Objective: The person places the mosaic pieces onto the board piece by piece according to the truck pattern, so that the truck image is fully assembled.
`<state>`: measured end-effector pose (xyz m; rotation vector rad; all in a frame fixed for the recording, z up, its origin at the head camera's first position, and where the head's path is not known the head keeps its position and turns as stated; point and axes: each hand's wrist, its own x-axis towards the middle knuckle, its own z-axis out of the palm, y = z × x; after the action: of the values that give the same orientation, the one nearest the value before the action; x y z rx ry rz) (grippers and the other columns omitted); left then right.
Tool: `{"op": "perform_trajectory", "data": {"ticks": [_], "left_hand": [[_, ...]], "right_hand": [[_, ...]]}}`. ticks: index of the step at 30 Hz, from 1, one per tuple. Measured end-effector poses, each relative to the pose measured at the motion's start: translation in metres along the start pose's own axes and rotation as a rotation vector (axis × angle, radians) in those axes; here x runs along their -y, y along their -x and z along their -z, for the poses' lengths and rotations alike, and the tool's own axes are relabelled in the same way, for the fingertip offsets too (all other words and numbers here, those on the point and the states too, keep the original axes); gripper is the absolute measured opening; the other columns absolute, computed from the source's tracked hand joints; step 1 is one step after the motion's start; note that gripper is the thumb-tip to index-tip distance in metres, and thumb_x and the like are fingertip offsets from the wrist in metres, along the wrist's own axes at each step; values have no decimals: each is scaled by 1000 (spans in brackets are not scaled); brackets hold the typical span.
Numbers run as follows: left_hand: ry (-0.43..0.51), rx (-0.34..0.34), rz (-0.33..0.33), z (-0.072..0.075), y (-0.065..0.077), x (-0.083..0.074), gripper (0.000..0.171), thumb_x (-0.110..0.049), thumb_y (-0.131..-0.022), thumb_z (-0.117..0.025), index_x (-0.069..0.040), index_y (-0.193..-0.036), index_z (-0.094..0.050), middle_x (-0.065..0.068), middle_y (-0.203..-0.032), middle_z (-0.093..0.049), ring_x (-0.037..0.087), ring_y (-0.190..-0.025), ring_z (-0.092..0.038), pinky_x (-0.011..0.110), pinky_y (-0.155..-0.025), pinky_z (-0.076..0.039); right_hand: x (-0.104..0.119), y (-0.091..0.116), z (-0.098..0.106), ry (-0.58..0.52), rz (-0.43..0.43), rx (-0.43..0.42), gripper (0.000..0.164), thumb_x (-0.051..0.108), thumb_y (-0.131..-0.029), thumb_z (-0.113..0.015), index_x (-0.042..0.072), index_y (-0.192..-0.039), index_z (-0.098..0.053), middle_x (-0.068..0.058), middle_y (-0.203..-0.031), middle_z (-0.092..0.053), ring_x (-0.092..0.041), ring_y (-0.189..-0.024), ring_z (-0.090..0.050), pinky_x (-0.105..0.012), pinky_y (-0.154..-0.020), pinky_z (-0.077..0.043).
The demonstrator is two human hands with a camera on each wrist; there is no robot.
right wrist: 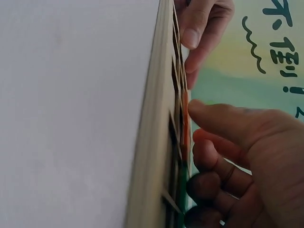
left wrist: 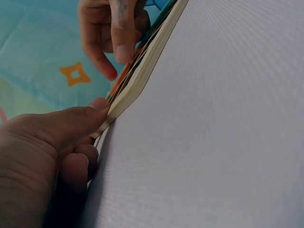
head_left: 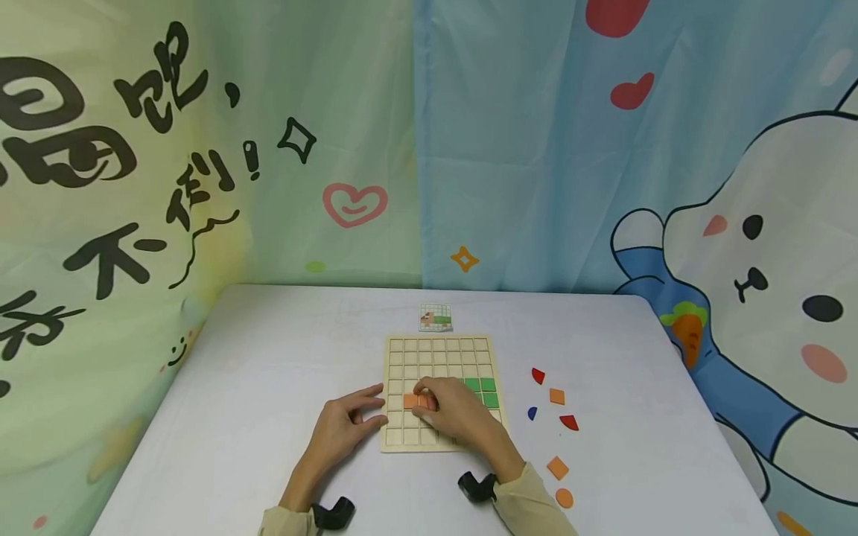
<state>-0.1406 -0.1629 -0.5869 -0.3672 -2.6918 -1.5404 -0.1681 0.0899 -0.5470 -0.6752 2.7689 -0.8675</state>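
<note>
A pale wooden grid board (head_left: 439, 348) lies flat on the white table. My left hand (head_left: 345, 424) is at its left side, with thumb and fingertips touching the edge; the left wrist view shows the thumb (left wrist: 80, 118) at the rim. Over the middle of the grid, my right hand (head_left: 456, 409) has thumb and forefinger on either side of an orange square tile (head_left: 423, 401). Just left of it, another orange square (head_left: 409, 402) sits in a cell. Green squares (head_left: 490, 400) fill cells to the right, partly covered by the right hand.
Behind the board lies a small picture card (head_left: 436, 318). Loose pieces are spread to the right: red quarter shapes (head_left: 569, 423), orange squares (head_left: 557, 468), an orange disc (head_left: 564, 498) and a small blue piece (head_left: 532, 413). Printed curtains (head_left: 503, 149) hang behind the table.
</note>
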Motion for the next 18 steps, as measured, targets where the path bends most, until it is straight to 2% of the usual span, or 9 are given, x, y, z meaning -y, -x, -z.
{"op": "perform_trajectory", "data": {"ticks": [7, 18], "left_hand": [[7, 14, 41, 1, 0, -2, 29, -18, -84, -91, -11, -111, -83, 4, -136, -75, -1, -52, -44, 17, -50, -38], [8, 14, 41, 1, 0, -2, 29, -18, -84, -91, -10, -111, -83, 5, -137, -75, -1, -52, -44, 17, -50, -37]], "right_hand": [[-11, 16, 23, -106, 0, -14, 27, 22, -99, -75, 10, -124, -73, 11, -71, -55, -2, -62, -46, -22, -63, -44], [-57, 57, 64, -57, -134, -133, 30, 22, -95, -81, 8, -120, -73, 9, -69, -54, -3, -62, -45, -21, -61, -41]]}}
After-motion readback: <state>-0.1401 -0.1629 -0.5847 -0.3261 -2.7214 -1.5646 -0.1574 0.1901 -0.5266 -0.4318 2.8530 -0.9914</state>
